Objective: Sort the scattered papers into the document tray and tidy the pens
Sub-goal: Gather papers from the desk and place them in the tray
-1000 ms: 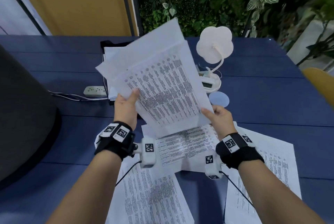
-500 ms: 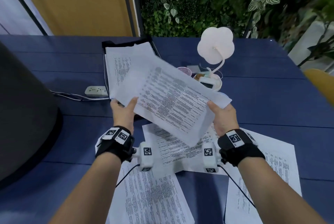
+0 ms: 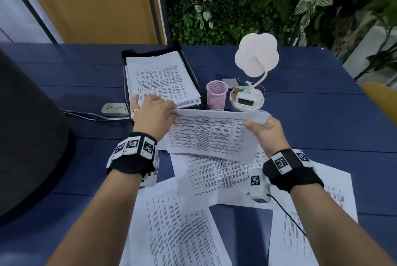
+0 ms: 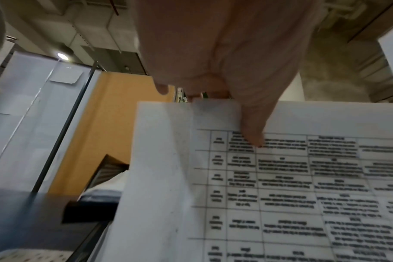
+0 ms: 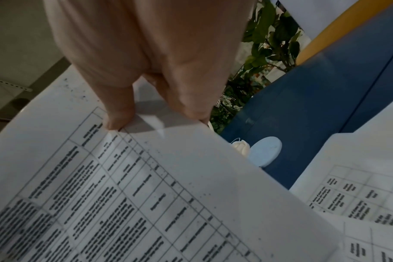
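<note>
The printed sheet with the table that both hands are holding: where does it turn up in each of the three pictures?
Head view: the held sheet spans the middle, between left hand and right hand.
Left wrist view: it fills the lower right, the thumb on its top edge.
Right wrist view: it fills the lower left, pinched at its upper edge.
Shared landmark: the printed table grid on that sheet; the blue table also shows in each.

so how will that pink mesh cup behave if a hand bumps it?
The cup looks like light mesh and seems empty, so it would probably slide or tip easily. It stands upright, taller than wide, right beside the tray.
</note>
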A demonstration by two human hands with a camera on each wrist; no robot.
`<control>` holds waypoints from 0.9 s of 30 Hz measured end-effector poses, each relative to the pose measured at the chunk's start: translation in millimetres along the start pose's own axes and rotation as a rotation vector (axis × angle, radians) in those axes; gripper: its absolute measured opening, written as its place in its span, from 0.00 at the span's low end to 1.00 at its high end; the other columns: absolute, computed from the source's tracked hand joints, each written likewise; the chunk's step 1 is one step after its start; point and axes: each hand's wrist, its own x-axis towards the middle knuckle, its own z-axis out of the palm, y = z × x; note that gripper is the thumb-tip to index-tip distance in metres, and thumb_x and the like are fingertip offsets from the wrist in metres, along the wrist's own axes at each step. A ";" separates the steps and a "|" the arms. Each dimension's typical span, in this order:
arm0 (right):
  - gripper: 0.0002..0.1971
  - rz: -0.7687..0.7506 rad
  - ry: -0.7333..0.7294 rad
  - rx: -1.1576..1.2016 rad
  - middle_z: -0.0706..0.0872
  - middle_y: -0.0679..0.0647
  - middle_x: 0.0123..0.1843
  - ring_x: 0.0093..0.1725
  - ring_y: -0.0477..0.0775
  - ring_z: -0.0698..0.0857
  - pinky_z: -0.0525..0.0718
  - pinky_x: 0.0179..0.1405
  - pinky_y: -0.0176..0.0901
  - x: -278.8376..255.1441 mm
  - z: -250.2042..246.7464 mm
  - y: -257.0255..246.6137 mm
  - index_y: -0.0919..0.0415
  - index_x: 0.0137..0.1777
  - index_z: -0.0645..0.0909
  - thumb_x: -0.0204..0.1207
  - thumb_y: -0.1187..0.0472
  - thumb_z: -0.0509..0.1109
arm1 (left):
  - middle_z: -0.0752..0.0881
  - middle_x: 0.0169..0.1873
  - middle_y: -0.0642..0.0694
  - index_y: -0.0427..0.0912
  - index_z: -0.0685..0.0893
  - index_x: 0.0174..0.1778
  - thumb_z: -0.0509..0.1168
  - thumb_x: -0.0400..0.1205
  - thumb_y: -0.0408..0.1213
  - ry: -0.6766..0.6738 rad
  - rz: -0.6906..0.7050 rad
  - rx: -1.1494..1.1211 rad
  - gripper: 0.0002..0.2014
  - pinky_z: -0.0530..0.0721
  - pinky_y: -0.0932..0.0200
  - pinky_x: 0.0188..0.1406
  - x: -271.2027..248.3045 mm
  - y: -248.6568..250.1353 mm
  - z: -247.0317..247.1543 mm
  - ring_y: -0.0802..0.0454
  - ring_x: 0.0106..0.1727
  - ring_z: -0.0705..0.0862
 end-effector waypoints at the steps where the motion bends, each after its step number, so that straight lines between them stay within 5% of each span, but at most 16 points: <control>1: 0.08 -0.003 0.001 0.013 0.92 0.46 0.40 0.43 0.47 0.89 0.85 0.49 0.45 0.3 -0.1 -0.5 0.55 0.43 0.86 0.74 0.70 0.72 | 0.86 0.46 0.56 0.53 0.85 0.49 0.64 0.81 0.50 0.015 0.014 -0.016 0.08 0.49 0.39 0.74 1.6 2.1 -2.3 0.49 0.65 0.74; 4: 0.10 -0.002 0.004 0.035 0.91 0.46 0.40 0.42 0.45 0.89 0.85 0.46 0.42 0.0 -1.3 -0.6 0.54 0.45 0.85 0.74 0.71 0.73 | 0.86 0.41 0.55 0.52 0.84 0.45 0.63 0.81 0.44 -0.024 0.036 0.011 0.05 0.57 0.46 0.66 5.6 4.2 -4.5 0.48 0.55 0.79; 8: 0.12 0.046 -0.004 -0.085 0.87 0.51 0.41 0.43 0.52 0.84 0.82 0.52 0.47 -2.1 -4.7 11.9 0.54 0.42 0.83 0.71 0.73 0.75 | 0.86 0.47 0.50 0.52 0.80 0.54 0.65 0.79 0.46 -0.419 -0.032 0.109 0.09 0.69 0.45 0.66 5.9 4.3 3.8 0.46 0.55 0.83; 10: 0.11 0.088 -0.013 -0.088 0.89 0.53 0.45 0.47 0.55 0.86 0.83 0.56 0.50 -3.1 -5.4 18.0 0.54 0.44 0.84 0.72 0.73 0.74 | 0.85 0.47 0.48 0.52 0.80 0.49 0.64 0.80 0.44 -0.508 -0.040 0.141 0.04 0.75 0.45 0.62 4.0 3.6 12.0 0.44 0.55 0.83; 12: 0.10 0.097 -0.011 -0.100 0.89 0.52 0.45 0.48 0.56 0.87 0.84 0.53 0.49 -4.9 -5.2 17.7 0.55 0.46 0.84 0.73 0.72 0.73 | 0.82 0.38 0.49 0.51 0.75 0.34 0.62 0.82 0.41 -0.476 -0.045 0.166 0.10 0.78 0.49 0.52 2.3 3.5 14.8 0.43 0.49 0.84; 15: 0.07 0.016 0.040 -0.266 0.84 0.46 0.39 0.41 0.51 0.82 0.82 0.42 0.44 -2.5 -5.6 5.3 0.54 0.45 0.82 0.72 0.67 0.74 | 0.81 0.33 0.48 0.51 0.73 0.31 0.61 0.82 0.40 -0.408 -0.046 0.192 0.13 0.77 0.54 0.42 3.6 4.8 11.0 0.44 0.40 0.83; 17: 0.07 -0.059 0.076 -0.549 0.81 0.41 0.39 0.41 0.44 0.79 0.80 0.55 0.50 -0.1 -3.5 -8.7 0.51 0.49 0.82 0.74 0.61 0.72 | 0.81 0.32 0.49 0.50 0.74 0.30 0.61 0.83 0.41 -0.397 -0.020 0.224 0.13 0.76 0.54 0.44 6.1 6.7 7.7 0.45 0.39 0.83; 19: 0.07 -0.197 0.079 -0.999 0.83 0.38 0.44 0.54 0.44 0.78 0.61 0.71 0.59 2.2 1.4 -20.4 0.46 0.53 0.83 0.76 0.56 0.69 | 0.79 0.30 0.50 0.50 0.75 0.30 0.60 0.83 0.42 -0.375 0.014 0.253 0.14 0.75 0.53 0.50 10.1 10.6 6.6 0.46 0.37 0.81; 21: 0.08 -0.290 0.011 -1.287 0.86 0.40 0.51 0.63 0.49 0.76 0.51 0.72 0.68 2.9 11.2 -26.4 0.42 0.54 0.84 0.77 0.51 0.66 | 0.82 0.33 0.51 0.50 0.79 0.34 0.60 0.84 0.42 -0.358 0.046 0.246 0.11 0.71 0.50 0.62 12.1 17.8 3.5 0.47 0.39 0.80; 24: 0.08 -0.288 -0.091 -1.302 0.86 0.45 0.40 0.54 0.52 0.82 0.50 0.70 0.64 -1.8 23.7 -24.0 0.45 0.48 0.82 0.81 0.54 0.61 | 0.87 0.47 0.50 0.54 0.86 0.48 0.59 0.84 0.43 -0.209 0.067 0.222 0.09 0.55 0.41 0.77 8.2 25.5 1.7 0.46 0.59 0.81; 27: 0.10 -0.204 -0.061 -1.174 0.84 0.48 0.37 0.48 0.57 0.82 0.56 0.69 0.57 -6.5 20.5 -25.8 0.47 0.52 0.82 0.84 0.53 0.58 | 0.71 0.76 0.45 0.53 0.72 0.73 0.66 0.79 0.48 0.137 -0.012 0.112 0.25 0.34 0.35 0.76 0.9 18.2 2.2 0.42 0.82 0.58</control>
